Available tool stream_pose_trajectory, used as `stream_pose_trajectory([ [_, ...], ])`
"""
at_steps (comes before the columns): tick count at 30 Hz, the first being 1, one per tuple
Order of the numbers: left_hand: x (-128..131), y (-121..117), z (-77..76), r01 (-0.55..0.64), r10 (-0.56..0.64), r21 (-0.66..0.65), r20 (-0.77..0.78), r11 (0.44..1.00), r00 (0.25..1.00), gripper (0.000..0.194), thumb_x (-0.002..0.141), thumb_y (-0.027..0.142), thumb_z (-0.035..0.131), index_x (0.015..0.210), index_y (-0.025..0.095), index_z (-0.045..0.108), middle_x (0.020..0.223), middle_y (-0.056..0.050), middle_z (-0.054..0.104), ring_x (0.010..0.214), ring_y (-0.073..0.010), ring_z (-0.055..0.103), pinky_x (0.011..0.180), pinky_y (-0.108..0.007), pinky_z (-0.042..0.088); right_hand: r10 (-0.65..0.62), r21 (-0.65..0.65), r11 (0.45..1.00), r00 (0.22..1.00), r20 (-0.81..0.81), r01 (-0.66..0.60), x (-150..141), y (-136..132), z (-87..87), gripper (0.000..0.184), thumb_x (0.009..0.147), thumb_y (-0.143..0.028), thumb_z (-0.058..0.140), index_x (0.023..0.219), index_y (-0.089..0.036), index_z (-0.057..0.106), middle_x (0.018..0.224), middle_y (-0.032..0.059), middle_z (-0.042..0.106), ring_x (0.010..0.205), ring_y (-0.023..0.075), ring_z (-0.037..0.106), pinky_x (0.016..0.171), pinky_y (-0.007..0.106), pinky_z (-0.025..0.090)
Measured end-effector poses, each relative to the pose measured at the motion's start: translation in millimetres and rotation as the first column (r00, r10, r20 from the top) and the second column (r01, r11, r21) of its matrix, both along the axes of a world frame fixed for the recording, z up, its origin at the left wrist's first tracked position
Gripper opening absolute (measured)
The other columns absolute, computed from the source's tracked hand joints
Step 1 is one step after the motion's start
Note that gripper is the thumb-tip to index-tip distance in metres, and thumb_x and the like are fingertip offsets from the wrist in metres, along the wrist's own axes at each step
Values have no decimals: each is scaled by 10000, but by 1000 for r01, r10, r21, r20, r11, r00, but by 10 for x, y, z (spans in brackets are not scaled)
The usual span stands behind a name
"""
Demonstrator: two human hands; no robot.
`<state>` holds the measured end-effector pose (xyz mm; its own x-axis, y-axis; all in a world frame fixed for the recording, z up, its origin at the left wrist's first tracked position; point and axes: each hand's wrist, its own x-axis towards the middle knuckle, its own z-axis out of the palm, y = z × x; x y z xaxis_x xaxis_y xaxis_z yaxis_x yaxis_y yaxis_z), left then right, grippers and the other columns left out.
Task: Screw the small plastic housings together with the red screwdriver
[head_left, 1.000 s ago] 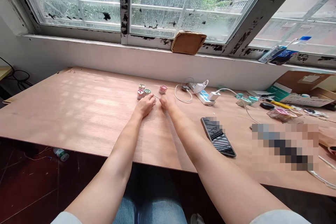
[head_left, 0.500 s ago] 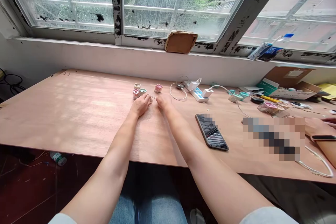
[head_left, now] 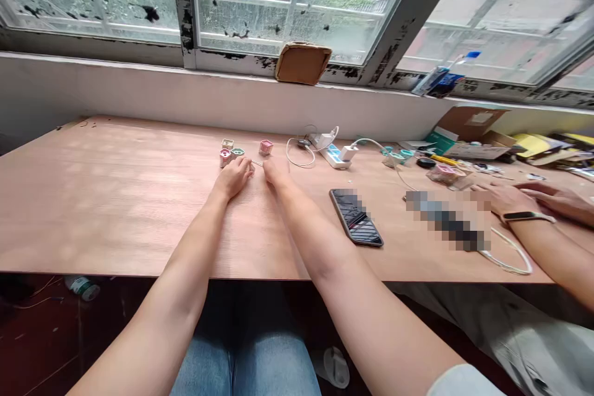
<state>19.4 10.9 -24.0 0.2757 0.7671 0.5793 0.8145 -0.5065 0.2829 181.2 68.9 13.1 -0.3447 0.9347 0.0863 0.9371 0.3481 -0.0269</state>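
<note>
The work in hand looks like close two-handed handling near the far side of the surface [head_left: 116,216]. The left grip [head_left: 234,178] looks closed on a small clear piece [head_left: 252,167], mostly hidden by the fingers. The right grip [head_left: 276,171] is closed on the end of a thin pale stick [head_left: 257,163], which points across the gap towards the clear piece; whether the two touch, I cannot tell.

Just beyond the left fingers stand three little boxes: a red one [head_left: 225,157], a green one [head_left: 237,153] and, behind them, a yellow one [head_left: 227,144]. A pink box [head_left: 266,147] stands apart, beyond the right grip.

As a judgement, this step calls for a steady left hold and small, light movements of the stick, with the nearby boxes left unbumped.

No writing can be read. The bottle [head_left: 448,83] on the sill has a blue label too blurred to make out. The carton [head_left: 468,150] at the right bears a white patch on its brown flap, and the bottle [head_left: 82,288] below the surface has a green label; both are illegible. The phone [head_left: 356,218] shows only reflections beside its pixelated part.
</note>
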Motion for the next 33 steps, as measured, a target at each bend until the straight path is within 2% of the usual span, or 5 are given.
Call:
stream_pose_trajectory([
  [8, -57, 37, -72, -2, -2, 83, 48, 997, 999, 229, 961, 240, 511, 1173, 171, 565, 1220, -158, 633, 1138, -320, 625, 976, -452, 533, 6, 149, 989, 987, -160, 18, -185, -173, 88, 263, 919, -167, 559, 1146, -122, 683, 1213, 200, 705, 1184, 307, 608, 1041, 459, 398],
  [12, -72, -10, -73, -27, 14, 86, 139, 996, 990, 323, 940, 192, 474, 1252, 158, 549, 1278, -168, 620, 1174, -323, 620, 984, -474, 542, 106, 184, 982, 935, -339, -44, -307, -324, 18, 258, 983, -216, 448, 1074, -194, 688, 1154, 111, 733, 1074, 240, 646, 941, 356, 450],
  [23, -23, -253, 118, 123, -125, 24, 83, 992, 989, 719, 729, 11, 530, 1424, 172, 442, 1472, -159, 496, 1314, -303, 558, 1022, -420, 550, 251, 129, 965, 653, -714, -230, -150, -519, -199, 200, 854, -300, 662, 1028, -201, 652, 930, 17, 725, 823, 183, 654, 751, 276, 488],
  [29, -119, -248, 45, 176, -171, -44, 95, 983, 981, 631, 852, 206, 595, 1457, 186, 419, 1340, -138, 633, 1166, -287, 666, 961, -394, 568, 297, 149, 942, 538, -789, -302, -29, -592, -198, 150, 835, -300, 642, 952, -205, 644, 907, -9, 700, 831, 157, 637, 777, 261, 495],
  [33, -250, -249, 51, 143, -136, -124, 63, 982, 989, 647, 925, 383, 585, 1514, 215, 375, 1284, -128, 684, 1071, -291, 713, 888, -379, 578, 344, 192, 898, 358, -868, -397, 8, -664, -232, 173, 844, -313, 625, 973, -204, 663, 955, 8, 696, 892, 160, 649, 819, 270, 512],
])
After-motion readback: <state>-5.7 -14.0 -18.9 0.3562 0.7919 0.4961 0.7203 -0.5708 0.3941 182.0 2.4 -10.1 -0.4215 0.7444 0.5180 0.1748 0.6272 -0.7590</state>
